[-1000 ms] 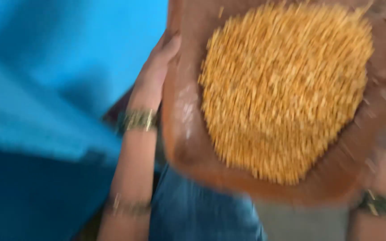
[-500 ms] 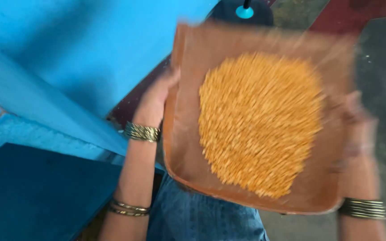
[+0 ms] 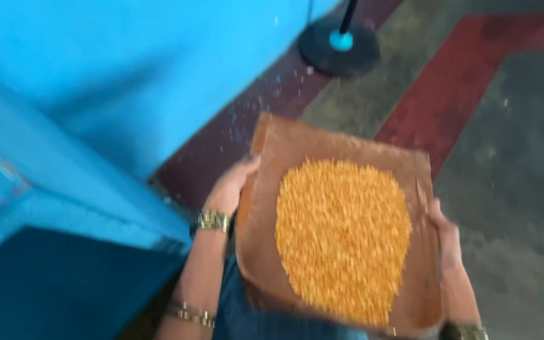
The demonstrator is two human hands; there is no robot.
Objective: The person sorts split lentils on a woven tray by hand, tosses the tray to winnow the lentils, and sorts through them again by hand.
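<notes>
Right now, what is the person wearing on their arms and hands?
Both arms are bare, with no sleeves or gloves. The left hand has gold-coloured bangles at the wrist and more further up the forearm. The right hand has similar bangles just showing at the picture's bottom edge.

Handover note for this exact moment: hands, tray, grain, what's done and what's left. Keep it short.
Left hand: grips the left edge of the flat brown winnowing tray, gold bangles on the wrist.
Right hand: grips the tray's right edge.
Tray: held in the air over the lap, above a grey and red floor, beside a blue wall.
Heap of yellow split grain: sits in the tray's middle, all inside the rim.
Done: grain is loaded and gathered in one heap.
Left: the picture is blurred, so how clean the grain is cannot be told. A black round stand base stands ahead.
</notes>
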